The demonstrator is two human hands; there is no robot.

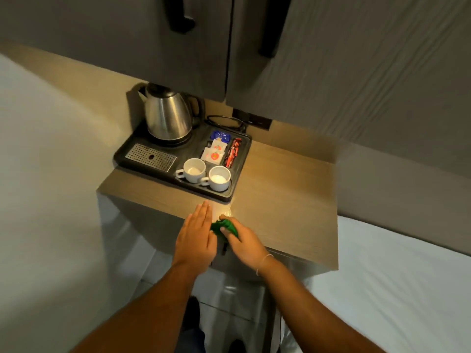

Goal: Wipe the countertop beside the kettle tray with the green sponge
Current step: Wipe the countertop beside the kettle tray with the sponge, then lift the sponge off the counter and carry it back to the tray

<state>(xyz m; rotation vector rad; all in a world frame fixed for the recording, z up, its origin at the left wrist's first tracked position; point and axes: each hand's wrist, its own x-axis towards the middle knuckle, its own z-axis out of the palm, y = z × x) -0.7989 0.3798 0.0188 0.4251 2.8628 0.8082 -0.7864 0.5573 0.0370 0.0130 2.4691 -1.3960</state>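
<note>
The green sponge [222,226] sits at the front edge of the wooden countertop [285,200], gripped by my right hand [243,242]. My left hand [197,234] lies flat beside it on the left, fingers straight and together, touching the sponge's side. Both hands are just in front of the black kettle tray [239,159], near its front right corner. The tray carries a steel kettle [165,115], two white cups [204,173] and several sachets [216,150].
Grey cabinet doors with dark handles [183,19] hang above the counter. A black cord and a wall socket [252,121] sit behind the tray. White bedding [397,289] lies to the right, a pale wall to the left. Bare wood stretches right of the tray.
</note>
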